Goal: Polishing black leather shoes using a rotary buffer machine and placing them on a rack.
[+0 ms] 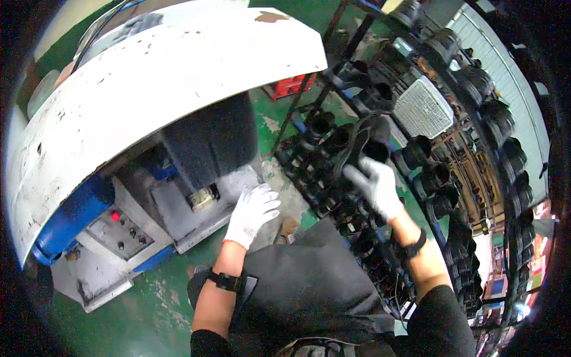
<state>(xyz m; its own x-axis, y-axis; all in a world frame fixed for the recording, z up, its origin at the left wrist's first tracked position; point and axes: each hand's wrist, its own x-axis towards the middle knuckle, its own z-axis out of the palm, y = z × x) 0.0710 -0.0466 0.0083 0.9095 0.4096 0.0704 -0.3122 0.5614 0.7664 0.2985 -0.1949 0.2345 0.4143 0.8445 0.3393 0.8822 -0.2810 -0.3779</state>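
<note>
Dark apron filled the lower middle, nearest the camera, just below and between both hands. Far left of the left hand: white-hooded machine, its red button and control panel out at that hand's left. Dark flap hung under the hood, up and left of the same hand.

Left hand, white glove: fingers extended, fairly close together, nothing visible in it. Red crate beyond it, up and a bit right.

Right hand, white glove: looked closed on a black shoe, thumb on the near side; fingertips partly lost against the dark. Shoe sat just beyond that hand, in front of the rack shelves. White basket past the hand, up and right; rack of dark shoes ran down its right.

Progress, judged: shoe in grasp, release not done. Taking out or putting back, couldn't tell. Other shoes on the rack unheld; finished or waiting, unclear. Nothing seen in work under the hood.
</note>
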